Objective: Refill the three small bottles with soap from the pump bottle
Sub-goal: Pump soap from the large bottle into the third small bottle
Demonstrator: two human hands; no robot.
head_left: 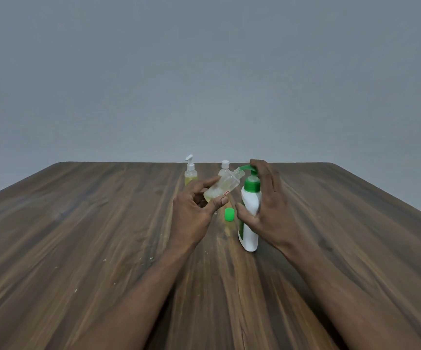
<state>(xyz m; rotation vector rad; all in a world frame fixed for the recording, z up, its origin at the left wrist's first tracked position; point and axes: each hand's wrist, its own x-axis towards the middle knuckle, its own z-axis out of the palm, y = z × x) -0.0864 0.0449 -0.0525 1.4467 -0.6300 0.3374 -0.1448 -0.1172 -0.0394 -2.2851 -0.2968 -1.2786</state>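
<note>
1. The left hand (194, 208) holds the open bottle (220, 189) off the worktop (78, 248). Its fingers and thumb curl round the lower body, and the bottle tilts so its neck points up at the pump spout (246, 168).
2. The right hand (270, 205) wraps the pump bottle (250, 223), thumb across the front of its white body. A fingertip lies on top of the green pump head.
3. The pump bottle stands upright on the worktop, well in from the far edge and about midway between the side edges.
4. A green cap (229, 214) lies on the worktop between the hands, just beside the pump bottle's base.
5. Two more small bottles stand near the far edge: a pump-top bottle (190, 174) with yellow liquid and a capped bottle (224, 168) with a white lid.
6. Handling, as I judge it:
   - The open bottle looks like light, thin clear plastic, likely slick if soap runs down it. A grip low on the body, as now, keeps the neck clear.
   - The pump bottle looks fuller and heavier. It is tall and narrow, so pressing the head could tip it, and steadying the body makes sense.
   - The neck is narrow, so the spout must sit right over it or the soap will spill.
</note>
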